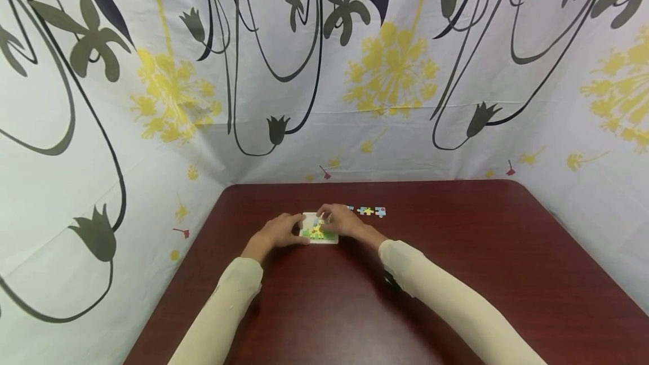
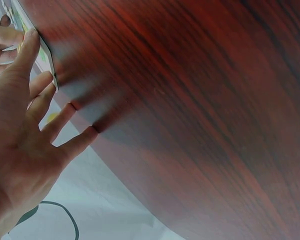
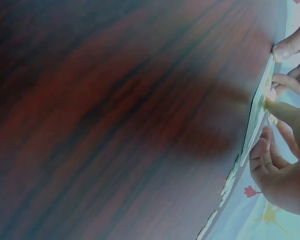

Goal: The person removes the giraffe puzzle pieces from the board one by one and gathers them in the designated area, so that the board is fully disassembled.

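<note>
A small jigsaw puzzle board (image 1: pixel 324 241) with a pale frame and a yellow giraffe-like picture on green lies flat toward the table's far side. My left hand (image 1: pixel 276 231) holds its left end, thumb on the near edge and index finger toward the far edge; the other fingers spread onto the table. Over the picture, my right hand (image 1: pixel 342 220) pinches a small puzzle piece (image 3: pixel 265 102) between thumb and fingers, down at the board's surface. Most of that piece is hidden by the fingers.
Right of the board, loose jigsaw pieces lie in a row: a yellow and blue one (image 1: pixel 366 211), a blue one (image 1: pixel 381 212), and one partly behind my right hand. The dark red wooden table (image 1: pixel 314 308) meets a flower-patterned cloth (image 1: pixel 355 151) behind and at the sides.
</note>
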The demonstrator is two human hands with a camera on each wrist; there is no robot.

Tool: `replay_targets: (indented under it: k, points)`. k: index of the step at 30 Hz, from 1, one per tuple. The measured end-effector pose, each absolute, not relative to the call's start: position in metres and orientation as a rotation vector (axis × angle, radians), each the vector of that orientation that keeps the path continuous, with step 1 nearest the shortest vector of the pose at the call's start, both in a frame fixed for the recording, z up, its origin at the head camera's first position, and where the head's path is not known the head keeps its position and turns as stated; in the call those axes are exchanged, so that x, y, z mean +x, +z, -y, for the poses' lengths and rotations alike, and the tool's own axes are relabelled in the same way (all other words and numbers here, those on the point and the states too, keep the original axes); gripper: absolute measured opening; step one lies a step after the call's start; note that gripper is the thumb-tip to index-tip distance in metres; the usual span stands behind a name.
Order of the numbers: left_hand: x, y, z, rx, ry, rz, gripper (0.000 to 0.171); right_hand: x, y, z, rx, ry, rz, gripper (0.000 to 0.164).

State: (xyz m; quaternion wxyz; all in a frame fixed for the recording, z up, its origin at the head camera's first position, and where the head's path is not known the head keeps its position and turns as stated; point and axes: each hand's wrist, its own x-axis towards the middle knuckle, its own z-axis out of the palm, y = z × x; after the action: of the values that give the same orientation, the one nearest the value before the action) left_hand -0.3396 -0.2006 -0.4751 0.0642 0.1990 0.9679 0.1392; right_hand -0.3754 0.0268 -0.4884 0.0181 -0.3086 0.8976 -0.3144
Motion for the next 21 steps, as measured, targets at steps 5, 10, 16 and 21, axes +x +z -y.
replay_targets:
  k: [5,10,16,21]
  points:
    - [-0.339,-0.475,0.2,0.586,0.421,-2.92,0.052,-0.374,-0.488,-0.029,-1.016,-1.097,-2.75,0.021]
    - [-0.339,-0.475,0.199,0.601,0.434,-2.925,0.048,-0.374,-0.486,-0.033,-1.056,-1.121,-2.726,0.019]
    - [-0.339,-0.476,0.199,0.61,0.444,-2.927,0.047,-0.374,-0.483,-0.04,-1.078,-1.137,-2.736,0.017]
    - [-0.34,-0.476,0.199,0.591,0.428,-2.929,0.048,-0.372,-0.475,-0.048,-1.058,-1.151,-2.719,0.018]
